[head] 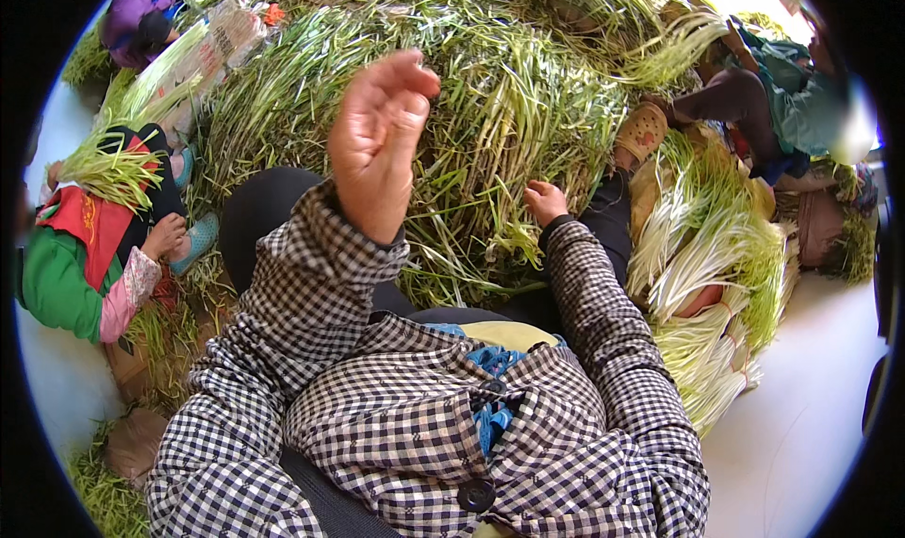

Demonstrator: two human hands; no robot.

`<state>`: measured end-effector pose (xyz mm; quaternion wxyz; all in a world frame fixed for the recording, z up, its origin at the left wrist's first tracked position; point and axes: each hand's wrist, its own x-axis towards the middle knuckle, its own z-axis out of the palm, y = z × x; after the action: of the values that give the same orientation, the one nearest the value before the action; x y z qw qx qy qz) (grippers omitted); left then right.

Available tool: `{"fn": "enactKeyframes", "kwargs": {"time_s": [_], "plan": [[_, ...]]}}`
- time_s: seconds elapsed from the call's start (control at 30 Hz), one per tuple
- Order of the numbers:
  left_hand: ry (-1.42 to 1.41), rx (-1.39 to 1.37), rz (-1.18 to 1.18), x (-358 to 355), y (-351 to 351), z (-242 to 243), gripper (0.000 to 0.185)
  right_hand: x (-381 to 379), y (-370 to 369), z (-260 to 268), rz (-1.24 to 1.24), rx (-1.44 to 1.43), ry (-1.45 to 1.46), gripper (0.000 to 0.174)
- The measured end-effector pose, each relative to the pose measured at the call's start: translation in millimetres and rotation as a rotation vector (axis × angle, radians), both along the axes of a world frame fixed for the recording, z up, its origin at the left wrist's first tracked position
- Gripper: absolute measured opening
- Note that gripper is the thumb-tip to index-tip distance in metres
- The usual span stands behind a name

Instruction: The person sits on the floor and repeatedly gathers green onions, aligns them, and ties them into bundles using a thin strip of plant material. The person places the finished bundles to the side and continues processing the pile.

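My left hand (382,142) is raised in front of me, palm side showing. Its fingers curl loosely towards the thumb, and nothing shows between them. Lower and to the right, my right hand (546,202) is beside the near right part of a large heap of green stalks (488,107) that look like garlic chives. Whether its fingers grip any of them cannot be made out. The heap lies between my legs, with pale stems, green leaves and brownish dry bits mixed together. Some loose leaves (520,245) hang just below my right hand.
Trimmed white-and-green bundles (707,255) lie to my right, beside a tan clog (642,129). A person in green and red (78,276) sits at left, holding a bunch (109,174). Another person (799,93) works at far right. A printed sack (226,40) lies upper left.
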<state>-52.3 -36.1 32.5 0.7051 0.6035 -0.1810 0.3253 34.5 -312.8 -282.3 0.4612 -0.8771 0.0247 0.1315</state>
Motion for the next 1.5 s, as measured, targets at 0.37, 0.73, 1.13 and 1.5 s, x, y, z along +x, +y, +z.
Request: {"fn": "enactKeyframes", "kwargs": {"time_s": [0.37, 0.73, 1.13, 1.5], "plan": [[0.895, -0.721, -0.428, -37.2, 9.3, 17.2, 0.022, -13.9, 67.1, 79.8, -0.235, -0.262, 0.186, 0.054], [0.935, -0.670, -0.501, -42.3, 0.8, 13.4, 0.021, -32.9, 86.0, 118.3, -0.107, -0.034, -0.374, 0.047], [1.034, -0.523, -0.468, -19.7, -2.0, -19.4, 0.016, -32.1, 43.7, 75.1, -0.113, 0.183, -0.193, 0.027], [1.059, -0.422, -0.416, -6.9, 6.4, -36.1, 0.013, -61.6, 65.0, 128.0, -0.293, 0.747, -0.436, 0.022]]}}
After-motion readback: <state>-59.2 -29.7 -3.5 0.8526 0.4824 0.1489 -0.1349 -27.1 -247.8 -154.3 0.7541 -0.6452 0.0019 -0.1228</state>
